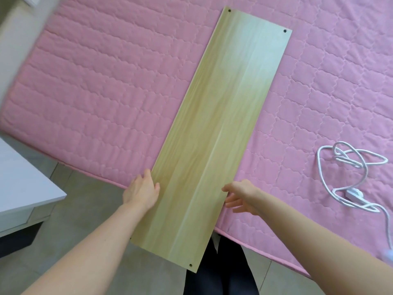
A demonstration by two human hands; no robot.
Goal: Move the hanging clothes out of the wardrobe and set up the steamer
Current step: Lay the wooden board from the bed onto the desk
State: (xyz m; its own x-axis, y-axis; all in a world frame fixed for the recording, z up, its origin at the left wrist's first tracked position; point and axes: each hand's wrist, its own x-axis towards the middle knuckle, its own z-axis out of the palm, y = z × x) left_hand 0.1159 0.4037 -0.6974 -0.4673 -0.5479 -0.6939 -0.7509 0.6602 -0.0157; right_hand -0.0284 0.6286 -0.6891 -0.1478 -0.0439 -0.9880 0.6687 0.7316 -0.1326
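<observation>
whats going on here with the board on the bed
A person stands at a pink bed where a long wooden board lies, its near end overhanging the edge. The left hand rests on the board's left edge. The right hand is open at its right edge. A white cord lies nearby.

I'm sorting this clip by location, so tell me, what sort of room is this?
Most likely a bedroom. A bed with a pink quilted cover fills most of the view, a low white cabinet stands beside it at the left, and the tiled floor suggests a room at home.
</observation>
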